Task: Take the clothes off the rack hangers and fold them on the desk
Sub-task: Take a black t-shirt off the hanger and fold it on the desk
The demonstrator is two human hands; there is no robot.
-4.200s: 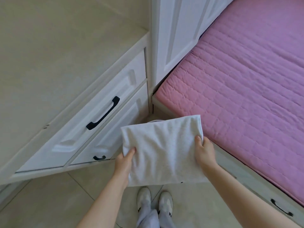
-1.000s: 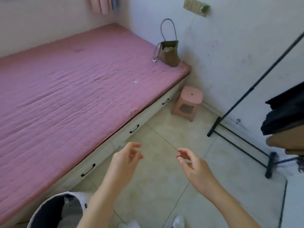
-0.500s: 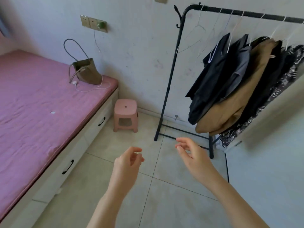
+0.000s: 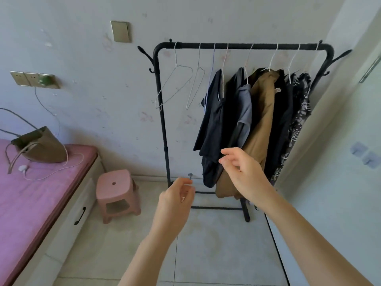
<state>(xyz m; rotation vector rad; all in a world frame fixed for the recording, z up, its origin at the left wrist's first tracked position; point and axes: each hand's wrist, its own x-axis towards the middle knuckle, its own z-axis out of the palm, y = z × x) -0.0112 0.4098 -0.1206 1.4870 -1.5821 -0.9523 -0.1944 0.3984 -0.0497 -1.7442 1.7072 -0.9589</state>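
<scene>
- Both hands are raised and hold nothing: the right hand (image 4: 245, 174) reaches toward 1 o'clock with fingers loosely spread, just in front of the hanging clothes; the left hand (image 4: 177, 198), at 6 o'clock, has its fingers loosely curled.
- Four seconds ago they held a folded white cloth by the drawers; since then the view has swung round to the rack (image 4: 237, 46), so that piece seems done and the next is being fetched.
- Two bare wire hangers (image 4: 177, 83) hang at 11 o'clock; the dark garment (image 4: 214, 124), nearest the right hand, is probably next, though no touch is visible.
- No desk is in view.
- A pink stool (image 4: 116, 188) stands on the tiled floor (image 4: 216, 244) at 8 o'clock, beside the pink bed (image 4: 31, 199) carrying a brown bag (image 4: 41, 145).
</scene>
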